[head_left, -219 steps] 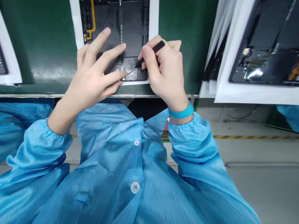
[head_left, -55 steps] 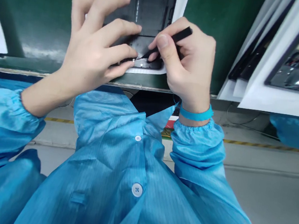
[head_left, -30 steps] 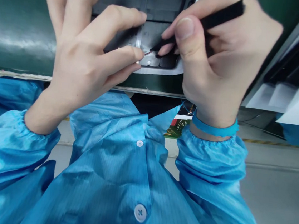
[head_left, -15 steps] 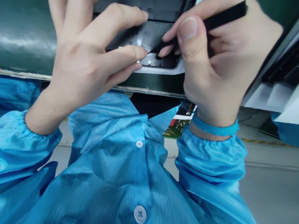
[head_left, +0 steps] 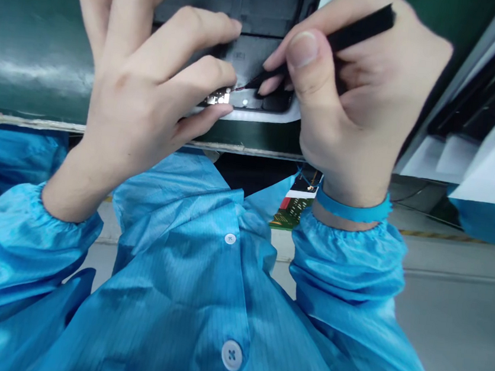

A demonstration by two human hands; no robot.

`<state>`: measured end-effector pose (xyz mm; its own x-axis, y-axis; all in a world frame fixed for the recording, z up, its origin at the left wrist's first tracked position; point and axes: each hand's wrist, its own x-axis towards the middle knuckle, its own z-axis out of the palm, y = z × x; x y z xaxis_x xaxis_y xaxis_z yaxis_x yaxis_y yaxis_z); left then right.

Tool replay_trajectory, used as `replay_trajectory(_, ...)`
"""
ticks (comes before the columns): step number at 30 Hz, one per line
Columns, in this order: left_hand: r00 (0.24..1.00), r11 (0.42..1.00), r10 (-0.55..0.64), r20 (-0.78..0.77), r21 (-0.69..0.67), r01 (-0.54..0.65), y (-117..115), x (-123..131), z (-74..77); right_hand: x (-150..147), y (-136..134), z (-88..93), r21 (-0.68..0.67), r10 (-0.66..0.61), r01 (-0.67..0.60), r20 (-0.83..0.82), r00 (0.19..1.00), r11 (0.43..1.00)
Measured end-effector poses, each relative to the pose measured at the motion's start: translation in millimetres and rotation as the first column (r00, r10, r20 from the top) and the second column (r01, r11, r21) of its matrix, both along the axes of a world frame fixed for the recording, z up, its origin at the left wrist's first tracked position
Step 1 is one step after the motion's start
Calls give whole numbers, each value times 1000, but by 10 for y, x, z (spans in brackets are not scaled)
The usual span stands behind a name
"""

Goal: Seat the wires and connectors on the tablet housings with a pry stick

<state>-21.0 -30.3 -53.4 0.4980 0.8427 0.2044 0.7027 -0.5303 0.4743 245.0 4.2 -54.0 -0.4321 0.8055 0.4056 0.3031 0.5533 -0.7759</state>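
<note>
My right hand [head_left: 352, 84] is closed in a pen grip around black tweezers [head_left: 363, 29]. Their dark, thin tip points left and down onto the lower part of an opened black electronic device [head_left: 262, 53]. My left hand [head_left: 138, 84] spreads over the device's left side, fingers apart. Its index finger and thumb tips rest near the lower edge, with a gap between them. In that gap shows a small circuit board [head_left: 219, 97] with shiny silver and white contacts. My left fingers cover much of the device's left side, and its top runs out of view.
Beneath the device lies a white sheet or tray [head_left: 273, 119] on a green work surface [head_left: 31, 42]. Several dark panels with white sheets [head_left: 438, 156] stand at the right. The table edge [head_left: 26, 122] runs below my hands. A green circuit board [head_left: 293, 211] shows lower down.
My left index finger has lifted away from the thumb, uncovering the small board's contacts. My right hand with the tweezers has shifted slightly left; the device has moved a little left too.
</note>
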Motion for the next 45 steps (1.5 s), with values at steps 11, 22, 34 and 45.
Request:
replay_trajectory(11, 997, 997, 82, 8, -4, -82, -71, 159, 157, -52, -67, 4, -69, -81, 80, -10, 997, 994)
replay_trajectory(22, 1000, 996, 26, -3, 86, -25, -68, 85, 88, -75, -1, -71, 23, -62, 66, -132, 989, 998)
replay_trajectory(34, 997, 995, 23, 68, 99, -29, -71, 67, -17, -43, 134, 107, -44, 60, -57, 55, 997, 997)
replay_trajectory(45, 988, 993, 121, 94, -17, -120, -168, 77, 46, -45, 435, 186, -164, 349, -325, 147, 926, 931)
